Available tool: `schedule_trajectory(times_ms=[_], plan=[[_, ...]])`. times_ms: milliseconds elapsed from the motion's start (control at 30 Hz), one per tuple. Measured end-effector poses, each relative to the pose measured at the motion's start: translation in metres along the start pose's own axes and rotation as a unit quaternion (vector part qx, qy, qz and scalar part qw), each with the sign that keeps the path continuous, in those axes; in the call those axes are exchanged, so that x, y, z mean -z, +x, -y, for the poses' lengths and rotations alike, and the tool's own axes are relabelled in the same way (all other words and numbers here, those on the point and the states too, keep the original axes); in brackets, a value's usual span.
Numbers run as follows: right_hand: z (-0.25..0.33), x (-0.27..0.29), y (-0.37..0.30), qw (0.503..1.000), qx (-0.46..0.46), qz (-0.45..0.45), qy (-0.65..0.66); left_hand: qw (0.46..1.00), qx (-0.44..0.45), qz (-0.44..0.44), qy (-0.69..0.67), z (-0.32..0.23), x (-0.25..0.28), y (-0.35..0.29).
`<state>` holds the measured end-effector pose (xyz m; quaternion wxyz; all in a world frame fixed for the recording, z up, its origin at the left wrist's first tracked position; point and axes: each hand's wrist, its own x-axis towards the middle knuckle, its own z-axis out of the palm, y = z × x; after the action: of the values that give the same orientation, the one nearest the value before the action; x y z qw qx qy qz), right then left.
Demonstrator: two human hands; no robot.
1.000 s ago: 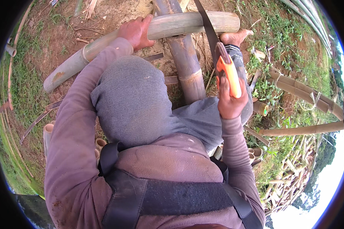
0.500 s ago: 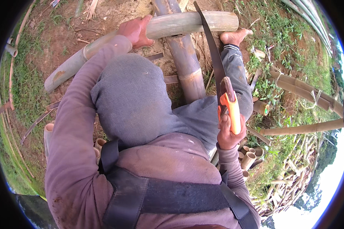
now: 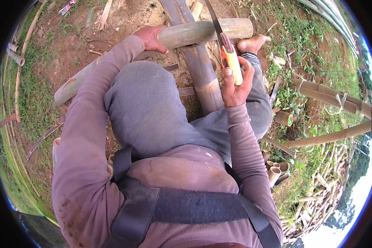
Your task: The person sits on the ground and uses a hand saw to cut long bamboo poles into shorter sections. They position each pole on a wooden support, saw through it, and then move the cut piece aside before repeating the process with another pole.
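Note:
A thick pale-green bamboo pole (image 3: 190,34) lies crosswise on top of a darker bamboo log (image 3: 202,78) that runs away from me. My left hand (image 3: 152,38) is wrapped over the pole, left of where the two cross. In my right hand (image 3: 239,84) is a handsaw (image 3: 230,56), its orange handle gripped and its dark blade pointing away from me. The blade lies across the pole to the right of the crossing, near the pole's right end. My bare foot (image 3: 253,42) rests right beside that end.
Tied bamboo poles (image 3: 330,97) lie at the right. Below them are short cut bamboo tubes (image 3: 274,173) and a large heap of bamboo pieces (image 3: 318,194). Thin strips (image 3: 44,138) lie on the grass at left. Sawdust (image 3: 132,12) covers soil at the far side.
My right hand has pushed the saw forward, away from me, so its handle is now close to the pole. My left hand keeps its grip on the pole.

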<state>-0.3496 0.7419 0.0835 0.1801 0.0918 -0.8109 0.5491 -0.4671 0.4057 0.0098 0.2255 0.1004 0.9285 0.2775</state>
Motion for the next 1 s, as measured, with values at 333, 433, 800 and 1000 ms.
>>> schedule_trajectory(times_ms=[333, 433, 800, 1000], plan=[[0.066, 0.05, -0.031, 0.989, -0.043, 0.044, -0.137, 0.98, 0.097, -0.052, 0.165, -0.043, -0.007, -0.024], [0.083, 0.107, -0.096, 0.984, -0.067, 0.055, -0.153, 0.98, 0.09, -0.07, 0.164, -0.037, -0.015, -0.022], [0.024, -0.003, 0.034, 0.994, -0.076, 0.032, -0.074, 0.98, 0.088, -0.07, 0.166, -0.05, -0.01, -0.023], [0.082, 0.106, -0.099, 0.987, -0.055, 0.06, -0.142, 0.978, 0.1, -0.056, 0.175, -0.042, -0.009, -0.026]])
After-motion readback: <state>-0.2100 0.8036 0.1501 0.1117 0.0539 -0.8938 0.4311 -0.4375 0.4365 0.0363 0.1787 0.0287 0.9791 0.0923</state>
